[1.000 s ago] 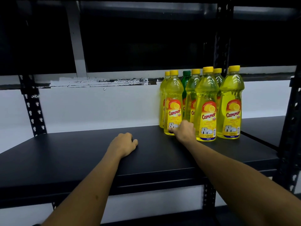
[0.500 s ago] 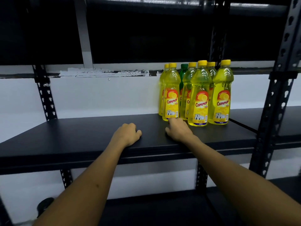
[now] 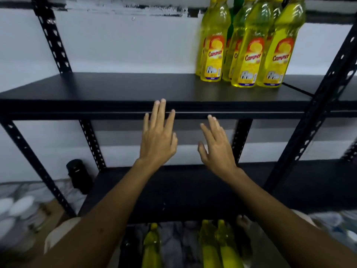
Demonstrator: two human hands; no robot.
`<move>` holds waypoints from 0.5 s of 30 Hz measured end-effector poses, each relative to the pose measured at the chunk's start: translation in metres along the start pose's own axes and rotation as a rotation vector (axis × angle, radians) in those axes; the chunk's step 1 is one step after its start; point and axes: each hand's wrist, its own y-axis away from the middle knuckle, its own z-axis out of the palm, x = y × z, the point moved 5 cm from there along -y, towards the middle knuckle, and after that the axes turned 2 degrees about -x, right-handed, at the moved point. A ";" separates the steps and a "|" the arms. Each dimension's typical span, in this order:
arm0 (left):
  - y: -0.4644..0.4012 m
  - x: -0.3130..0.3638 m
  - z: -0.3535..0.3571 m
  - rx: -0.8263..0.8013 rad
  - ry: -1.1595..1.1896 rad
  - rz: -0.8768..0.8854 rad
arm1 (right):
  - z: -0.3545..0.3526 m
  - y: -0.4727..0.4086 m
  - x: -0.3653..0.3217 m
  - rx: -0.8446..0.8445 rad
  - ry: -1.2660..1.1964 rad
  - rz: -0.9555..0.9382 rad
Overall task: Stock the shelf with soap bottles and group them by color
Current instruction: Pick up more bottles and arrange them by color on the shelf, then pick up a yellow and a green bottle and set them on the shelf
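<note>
Black metal shelf (image 3: 116, 88), upper board: left part bare, stock crowded at the right end.

Left hand (image 3: 157, 140): fingers straight and spread, holding nothing. Its fingertips overlap the shelf's front edge; contact or mere overlap cannot be told. Right hand (image 3: 217, 147) just beside it, lower, fingers loosely apart, also holding nothing, in front of the gap under the board.

Far right on the board: cluster of yellow plastic soap bottles with red-and-yellow labels (image 3: 249, 55), upright, touching one another. One green bottle (image 3: 234, 16) stands behind them, mostly hidden. Judgement: the tight packing at one end keeps the yellows as one colour group and leaves the left of the board free for another; the green one looks misplaced among them.

Near bottom edge, below both forearms: more yellow bottles lying on the floor (image 3: 220, 248), one to the left, two side by side to the right, blurred. These are well below either grip; the shelved cluster is up and to the right of the right hand, well apart. Judgement: restocking is part done, with floor stock the likely next pick.
</note>
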 end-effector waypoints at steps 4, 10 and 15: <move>0.091 -0.001 0.059 -0.299 0.231 -0.180 | 0.050 0.069 0.006 -0.341 -0.142 0.196; 0.223 -0.017 0.135 -0.802 0.416 -0.642 | 0.104 0.179 0.032 -0.740 -0.236 0.586; 0.295 -0.015 0.166 -1.001 0.429 -0.775 | 0.140 0.267 0.048 -1.012 -0.226 0.813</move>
